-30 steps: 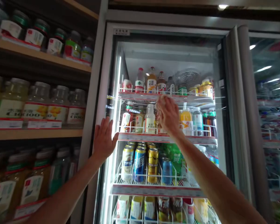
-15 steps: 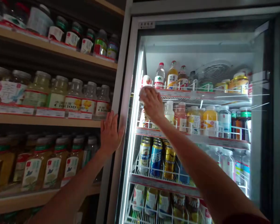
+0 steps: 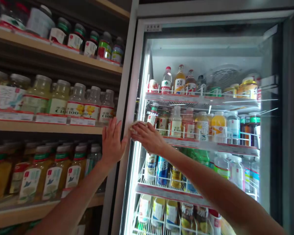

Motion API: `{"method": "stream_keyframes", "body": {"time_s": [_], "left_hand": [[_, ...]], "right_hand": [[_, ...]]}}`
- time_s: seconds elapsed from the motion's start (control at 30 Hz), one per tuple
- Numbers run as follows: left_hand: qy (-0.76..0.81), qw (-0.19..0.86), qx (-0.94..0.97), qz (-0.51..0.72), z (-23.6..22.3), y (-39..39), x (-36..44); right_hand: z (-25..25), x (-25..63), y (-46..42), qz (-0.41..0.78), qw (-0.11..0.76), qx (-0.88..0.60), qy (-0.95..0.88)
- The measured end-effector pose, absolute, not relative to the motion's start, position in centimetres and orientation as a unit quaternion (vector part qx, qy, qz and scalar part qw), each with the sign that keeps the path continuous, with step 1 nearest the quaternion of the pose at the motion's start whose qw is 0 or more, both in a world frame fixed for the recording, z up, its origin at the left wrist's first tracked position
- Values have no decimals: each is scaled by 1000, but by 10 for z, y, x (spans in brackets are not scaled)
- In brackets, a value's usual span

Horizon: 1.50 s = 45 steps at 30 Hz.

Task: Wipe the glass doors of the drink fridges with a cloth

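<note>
My left hand [image 3: 112,140] lies open with its fingers pointing up, resting on the metal frame between the wooden shelves and the fridge. To its right, my right hand [image 3: 148,137] holds a pale cloth [image 3: 136,125], pressed at the left edge of the fridge's glass door [image 3: 201,42]. Part of the cloth is hidden under the fingers. Behind the glass, a small bottle with a white label [image 3: 152,114] shows just above my right hand. Beer cans [image 3: 163,168] stand on the rack below it.
On the left, wooden shelves [image 3: 46,123] carry several rows of bottled drinks [image 3: 60,98]. Inside the lit fridge, wire-fronted racks [image 3: 235,148] hold bottles and cans, among them an orange juice bottle [image 3: 219,127]. A grey door frame [image 3: 134,65] separates the two.
My right hand has moved left and down with the cloth, from the glass before the upper racks to the door's left frame. My left hand stays in nearly the same place.
</note>
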<state>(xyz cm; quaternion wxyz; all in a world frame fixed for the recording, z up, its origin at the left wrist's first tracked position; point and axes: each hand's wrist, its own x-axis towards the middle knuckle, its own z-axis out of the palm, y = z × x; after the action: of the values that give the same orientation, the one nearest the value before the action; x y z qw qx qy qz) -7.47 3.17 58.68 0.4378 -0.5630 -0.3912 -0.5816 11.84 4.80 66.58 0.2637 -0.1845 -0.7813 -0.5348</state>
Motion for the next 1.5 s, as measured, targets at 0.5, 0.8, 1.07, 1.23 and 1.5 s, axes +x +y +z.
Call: {"method": "stream_keyframes", "body": {"time_s": [0.5, 0.8, 1.07, 1.23, 1.5], "left_hand": [[-293, 407, -632, -591, 600, 46, 55], [-300, 427, -629, -577, 584, 57, 94], [-342, 415, -610, -582, 561, 57, 102], [-372, 411, -593, -584, 535, 54, 114], [-388, 384, -608, -576, 518, 50, 115]], "right_hand": [[650, 300, 19, -519, 523, -430, -522], [594, 375, 12, -527, 532, -430, -505], [562, 445, -1, -521, 472, -414, -579], [546, 449, 3, -481, 599, -440, -465], [528, 430, 2, -485, 570, -427, -507]]}}
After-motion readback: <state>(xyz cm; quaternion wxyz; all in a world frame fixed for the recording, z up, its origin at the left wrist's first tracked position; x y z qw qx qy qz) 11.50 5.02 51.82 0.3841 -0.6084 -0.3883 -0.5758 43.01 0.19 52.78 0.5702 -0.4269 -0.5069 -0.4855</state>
